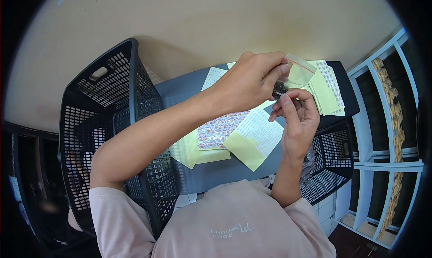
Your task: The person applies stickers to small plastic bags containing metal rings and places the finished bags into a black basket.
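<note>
High over the back right of the grey table, my left hand pinches a small clear zip bag with a red strip. Dark small contents show below its fingers, their exact shape unclear. My right hand is just below and to the right, thumb and fingertips closed on the lower end of the bag. Under the hands lie a sheet of orange-and-purple stickers and a yellow-backed sheet with small printed labels.
A big black basket stands at the left. Another black basket holding clear bags is at the lower right. More sticker sheets lie at the table's back right. White shelving stands at the right.
</note>
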Demonstrator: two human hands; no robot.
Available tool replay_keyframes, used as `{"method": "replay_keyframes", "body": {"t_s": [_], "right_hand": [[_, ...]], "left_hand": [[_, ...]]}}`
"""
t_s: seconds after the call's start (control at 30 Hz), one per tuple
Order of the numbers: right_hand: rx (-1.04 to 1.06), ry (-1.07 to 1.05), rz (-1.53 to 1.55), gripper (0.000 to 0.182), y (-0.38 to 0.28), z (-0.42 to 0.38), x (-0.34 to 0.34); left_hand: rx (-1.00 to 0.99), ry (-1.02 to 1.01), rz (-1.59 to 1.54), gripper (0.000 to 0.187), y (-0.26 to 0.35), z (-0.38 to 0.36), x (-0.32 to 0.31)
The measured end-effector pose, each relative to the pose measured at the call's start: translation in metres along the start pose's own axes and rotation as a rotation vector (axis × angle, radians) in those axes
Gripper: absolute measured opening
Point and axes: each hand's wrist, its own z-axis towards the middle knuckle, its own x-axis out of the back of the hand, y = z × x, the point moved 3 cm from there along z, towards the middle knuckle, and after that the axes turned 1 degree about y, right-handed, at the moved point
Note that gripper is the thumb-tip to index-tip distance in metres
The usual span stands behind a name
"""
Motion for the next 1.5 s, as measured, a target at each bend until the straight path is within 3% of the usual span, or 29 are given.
{"method": "replay_keyframes", "body": {"t_s": [0.07,0.3,1.5], "right_hand": [[0.006,-0.008,-0.007,0.009,0.002,0.001,-0.001],[0.02,0.006,-0.129,0.01,0.01,0.008,-0.008],[0.075,0.051,-0.124,0.009,0.031,0.007,-0.006]], "left_hand": [[-0.093,0.017,0.071,0.025,-0.002,0.0,-0.001],[-0.141,0.002,0.162,0.016,0.003,-0.004,-0.001],[0.054,-0.058,0.155,0.021,0.001,-0.003,0.0]]}}
